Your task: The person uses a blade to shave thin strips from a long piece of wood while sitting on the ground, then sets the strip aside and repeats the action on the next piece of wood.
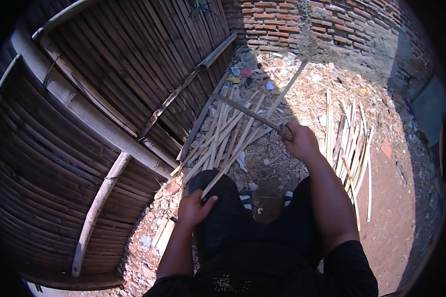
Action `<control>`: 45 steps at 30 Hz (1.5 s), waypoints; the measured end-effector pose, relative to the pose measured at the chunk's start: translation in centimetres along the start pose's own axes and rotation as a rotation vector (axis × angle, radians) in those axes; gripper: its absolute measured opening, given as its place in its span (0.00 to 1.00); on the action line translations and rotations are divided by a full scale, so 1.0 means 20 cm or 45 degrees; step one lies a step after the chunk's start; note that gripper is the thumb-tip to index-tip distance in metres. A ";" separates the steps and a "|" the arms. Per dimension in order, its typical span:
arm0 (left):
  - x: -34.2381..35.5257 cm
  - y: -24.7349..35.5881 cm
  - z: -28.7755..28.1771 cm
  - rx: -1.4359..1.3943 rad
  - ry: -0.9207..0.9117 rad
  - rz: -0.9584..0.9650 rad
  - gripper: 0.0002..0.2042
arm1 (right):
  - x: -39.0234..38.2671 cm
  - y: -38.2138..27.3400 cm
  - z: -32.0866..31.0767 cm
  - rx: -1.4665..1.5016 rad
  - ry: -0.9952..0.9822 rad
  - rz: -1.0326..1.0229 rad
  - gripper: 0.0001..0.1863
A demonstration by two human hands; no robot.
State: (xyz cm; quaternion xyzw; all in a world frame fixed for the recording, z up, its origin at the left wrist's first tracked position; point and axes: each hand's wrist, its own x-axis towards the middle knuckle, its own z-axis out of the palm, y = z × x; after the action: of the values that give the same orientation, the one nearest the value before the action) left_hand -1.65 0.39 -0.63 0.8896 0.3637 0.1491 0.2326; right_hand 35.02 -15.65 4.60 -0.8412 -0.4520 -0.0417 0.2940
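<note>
My right hand (301,141) is closed around the handle of a machete (248,111), whose long dark blade points left and away from me. In my left hand (193,208), at my left thigh, is the near end of a long, thin bamboo strip (290,89). The strip slants forward and to the right, toward the brick wall. The blade crosses the strip around its middle; whether they touch I cannot tell. Beneath them on the ground lies a loose pile of pale split bamboo strips (218,143).
Another heap of bamboo strips (351,143) lies to my right. A dark bamboo-slat wall (148,64) with pole supports stands close on the left. A brick wall (277,24) closes off the far side. Rubble, shavings and coloured litter (243,74) cover the ground ahead.
</note>
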 end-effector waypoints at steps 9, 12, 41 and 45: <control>0.02 0.04 0.01 0.090 -0.009 -0.021 0.26 | -0.01 0.11 0.03 0.050 -0.120 0.015 0.18; 0.02 0.04 0.01 0.091 -0.014 -0.048 0.26 | -0.05 0.01 0.08 -0.023 -0.239 -0.252 0.16; 0.01 0.02 0.02 0.028 0.013 -0.066 0.25 | -0.04 -0.05 0.08 -0.033 -0.427 -0.494 0.16; 0.02 0.04 0.02 0.039 -0.001 -0.084 0.26 | 0.00 0.07 -0.01 0.028 -0.149 -0.091 0.15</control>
State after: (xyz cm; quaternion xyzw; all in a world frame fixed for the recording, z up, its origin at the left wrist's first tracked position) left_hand -0.77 0.09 -0.58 0.8806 0.3951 0.1355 0.2238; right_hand 36.15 -16.31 4.03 -0.8221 -0.4987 0.0023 0.2747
